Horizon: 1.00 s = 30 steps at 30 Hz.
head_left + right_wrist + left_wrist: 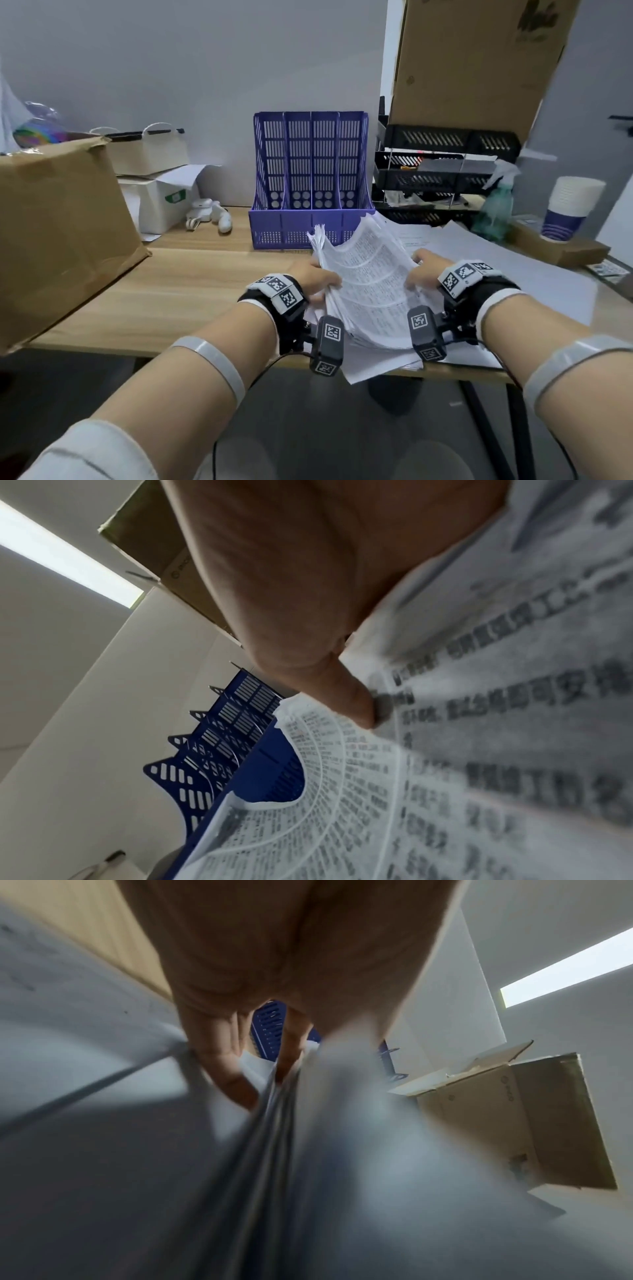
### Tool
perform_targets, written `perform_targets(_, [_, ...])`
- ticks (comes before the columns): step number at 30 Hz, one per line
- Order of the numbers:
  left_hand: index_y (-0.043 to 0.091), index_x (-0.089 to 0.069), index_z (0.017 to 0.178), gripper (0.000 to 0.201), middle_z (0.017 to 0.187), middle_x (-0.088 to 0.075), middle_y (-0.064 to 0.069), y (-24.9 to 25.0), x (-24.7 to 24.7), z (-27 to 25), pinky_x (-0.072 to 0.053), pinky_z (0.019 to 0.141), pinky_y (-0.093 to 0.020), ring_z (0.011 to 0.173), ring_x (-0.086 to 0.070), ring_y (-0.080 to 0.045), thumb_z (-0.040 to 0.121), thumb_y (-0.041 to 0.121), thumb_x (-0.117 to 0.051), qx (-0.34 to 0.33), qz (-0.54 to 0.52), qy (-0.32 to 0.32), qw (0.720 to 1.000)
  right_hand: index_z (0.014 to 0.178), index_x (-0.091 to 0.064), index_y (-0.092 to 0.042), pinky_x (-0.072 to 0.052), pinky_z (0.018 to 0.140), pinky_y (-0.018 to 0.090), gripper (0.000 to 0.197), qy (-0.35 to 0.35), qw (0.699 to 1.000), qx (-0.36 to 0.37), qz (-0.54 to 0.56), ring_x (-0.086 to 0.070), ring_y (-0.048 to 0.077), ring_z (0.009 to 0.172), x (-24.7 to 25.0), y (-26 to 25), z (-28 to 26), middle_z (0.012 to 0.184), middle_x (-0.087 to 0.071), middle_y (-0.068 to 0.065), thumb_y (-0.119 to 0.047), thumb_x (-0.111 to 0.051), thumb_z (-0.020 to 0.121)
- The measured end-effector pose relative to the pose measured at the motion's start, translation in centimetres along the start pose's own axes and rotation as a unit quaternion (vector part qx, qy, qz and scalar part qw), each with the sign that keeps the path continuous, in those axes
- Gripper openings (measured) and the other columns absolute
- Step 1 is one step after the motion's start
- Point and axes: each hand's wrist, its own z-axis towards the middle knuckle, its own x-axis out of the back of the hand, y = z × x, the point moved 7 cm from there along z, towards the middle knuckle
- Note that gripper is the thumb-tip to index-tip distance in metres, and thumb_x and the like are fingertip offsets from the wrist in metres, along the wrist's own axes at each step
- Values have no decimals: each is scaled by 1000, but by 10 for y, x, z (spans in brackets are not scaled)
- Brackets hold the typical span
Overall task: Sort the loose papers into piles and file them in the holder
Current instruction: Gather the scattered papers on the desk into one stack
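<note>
A thick stack of printed papers (368,281) is lifted off the wooden desk (191,274), sagging in the middle. My left hand (317,279) grips its left edge and my right hand (423,270) grips its right edge. In the left wrist view the fingers (232,1069) curl under the stack's edge (274,1137). The right wrist view has my thumb (352,696) pressed on the printed top sheet (445,791). The purple holder (310,178) with several empty slots stands just behind the stack and shows again as the holder (240,756) in the right wrist view.
More loose sheets (496,260) lie on the desk to the right. A large cardboard box (61,233) sits at left, black mesh trays (442,171) and a hanging cardboard box (479,61) at right. Paper cups (570,205) and a spray bottle (496,209) stand far right.
</note>
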Motion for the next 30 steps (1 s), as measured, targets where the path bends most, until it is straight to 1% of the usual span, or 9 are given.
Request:
perform_targets(3, [4,-65,85,10,70,-68,-11,1,3,-4,-44,38,-19,37,-55,-10,80,-3,-71,-28,8,28,999,135,-36,-20,-36,49,27,63,15,998,12,66,-51,18,64,-3,2,-2,96,-56,9,-3,-67,83])
perform_targets(6, [2,-63,102,35,91,-72,-15,2,6,-8,-57,56,-33,63,-67,-22,68,0,-73,-59,-23,30,998,148,-32,-19,-39,49,26,72,39,991,56,116,-57,22,70,-1,-3,-11,112,-60,15,-2,-64,85])
perform_targets(9, [11,-48,113,55,116,-66,-15,11,15,-15,-58,91,-51,106,-67,-34,66,-4,-71,-97,-99,51,989,122,-56,-11,-46,59,27,39,93,975,113,169,-61,24,82,15,-10,-23,113,-66,15,0,-60,85])
perform_targets(13, [14,-34,129,61,111,-66,-4,55,37,-29,-61,86,-37,99,-69,-15,84,-15,-63,-222,-152,97,958,111,-55,-14,-58,78,45,24,182,908,205,317,-68,29,94,49,-29,-37,108,-69,12,-5,-62,90])
perform_targets(16, [5,-40,131,46,115,-67,-9,83,46,-33,-63,83,-40,100,-71,-17,92,-5,-62,-296,-143,116,937,112,-55,-11,-56,88,49,22,211,867,238,385,-67,26,99,62,-44,-41,108,-68,9,-8,-61,91])
perform_targets(21, [12,-43,133,59,117,-68,-4,68,35,-25,-61,85,-36,102,-71,-15,87,27,-77,-279,-149,97,944,128,-49,-13,-50,100,48,54,128,896,176,387,-61,26,112,27,-38,-27,122,-62,9,-27,-68,79])
perform_targets(24, [16,-68,115,33,108,-75,-3,50,22,-13,-59,86,-40,97,-73,-21,88,35,-75,-257,-90,90,958,121,-58,-16,-44,107,48,35,69,914,183,356,-59,31,119,7,-38,-31,125,-64,11,-12,-65,86])
perform_targets(28, [8,-67,87,19,76,-57,-11,52,29,-10,-43,49,-18,60,-48,-17,97,25,-66,-246,-65,160,954,121,-55,-11,-49,86,32,35,59,977,104,177,-63,31,105,8,-1,-15,113,-65,16,-5,-57,87])
perform_targets(30, [0,-67,90,26,76,-56,-12,56,37,-9,-41,54,-24,64,-47,-18,97,24,-66,-245,-79,185,948,123,-53,-17,-49,87,31,38,96,992,15,84,-62,31,102,23,33,-12,119,-61,14,-13,-56,85])
